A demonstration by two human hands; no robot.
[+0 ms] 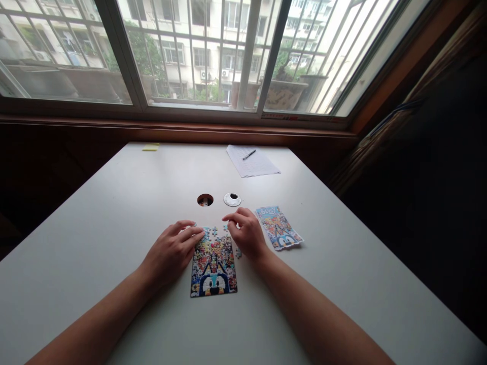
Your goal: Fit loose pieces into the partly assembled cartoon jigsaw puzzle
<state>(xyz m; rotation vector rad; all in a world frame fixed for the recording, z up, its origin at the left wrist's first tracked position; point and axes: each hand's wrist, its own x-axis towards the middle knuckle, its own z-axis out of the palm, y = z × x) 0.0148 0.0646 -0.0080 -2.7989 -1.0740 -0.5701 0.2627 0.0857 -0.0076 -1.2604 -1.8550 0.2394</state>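
Observation:
A small colourful jigsaw puzzle [213,268] with a blue cartoon dog face lies on the white table [114,228] in front of me. Its top edge is unfinished, with loose pieces [213,231] there and one piece [238,252] at its right side. My left hand [173,251] rests at the puzzle's upper left corner, fingers stretched out over the edge. My right hand [245,233] sits at the upper right corner, fingers curled and pinched at the top pieces. What the pinch holds is too small to make out.
A printed puzzle picture card [279,227] lies right of my right hand. Beyond are a round cable hole [205,199] and its white cap [232,199]. Farther back lie a paper sheet [253,161] with a pen [249,154] and a yellow sticky pad [150,147].

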